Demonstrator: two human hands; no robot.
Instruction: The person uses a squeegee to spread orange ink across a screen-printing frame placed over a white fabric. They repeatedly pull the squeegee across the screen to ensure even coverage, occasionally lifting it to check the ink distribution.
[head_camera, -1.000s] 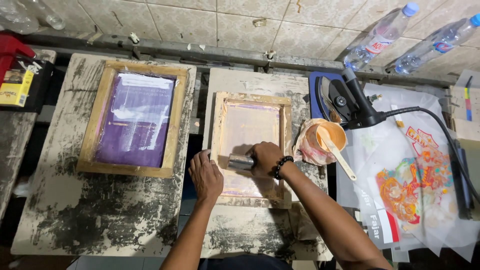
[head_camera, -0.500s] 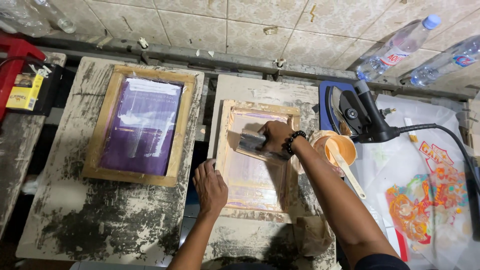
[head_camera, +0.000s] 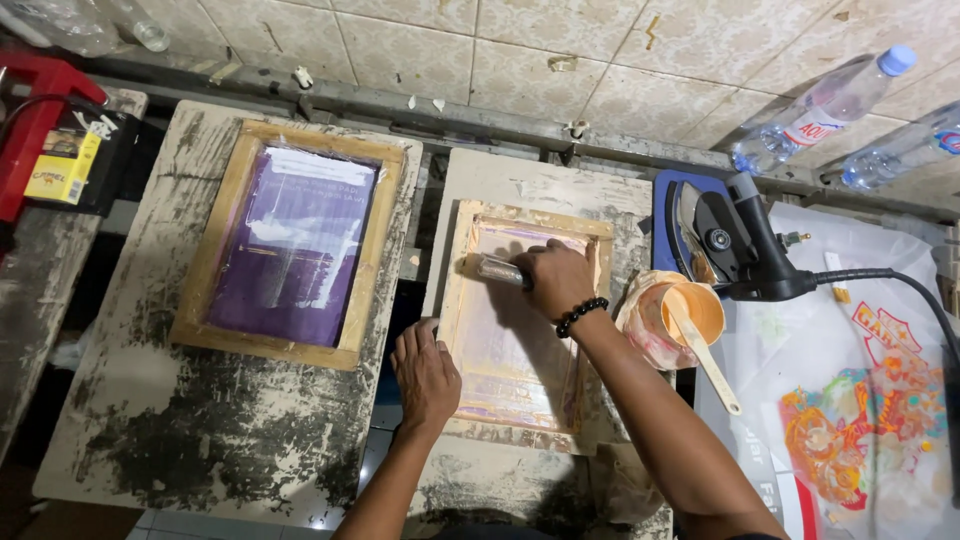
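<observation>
At the far end of the wooden frame (head_camera: 520, 330), the right hand (head_camera: 555, 280) grips the squeegee (head_camera: 497, 270); the left hand (head_camera: 428, 372) presses flat on the frame's edge, the pull across the screen apparently just beginning.

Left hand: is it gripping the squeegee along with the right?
No, the left hand lies flat on the wooden screen frame's left edge, while only the right hand holds the squeegee.

Wood, mesh, worn paint.
Your small frame (head_camera: 527, 318) is bare wood round glossy pinkish mesh; the surface (head_camera: 150, 420) under it is rough, flaking, ink-stained board.
</observation>
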